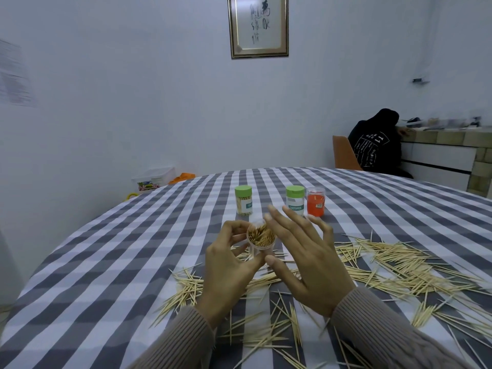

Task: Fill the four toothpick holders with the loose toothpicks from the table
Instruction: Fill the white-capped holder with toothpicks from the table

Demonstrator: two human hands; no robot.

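Observation:
My left hand point(229, 265) grips a clear open toothpick holder point(261, 237), tilted toward me and packed with toothpicks. My right hand point(306, 259) hovers just right of its mouth, fingers spread and empty. Further back stand two green-lidded holders, one on the left point(243, 200) and one on the right point(295, 199), and beside the latter a red clear-lidded holder point(316, 201). Loose toothpicks point(394, 265) lie scattered across the table to the right and beneath my hands.
The round table wears a grey-and-white checked cloth point(111, 262). A person in black point(378, 145) sits on an orange chair at the back right by a counter. A white bin point(153, 178) stands past the table's far left edge.

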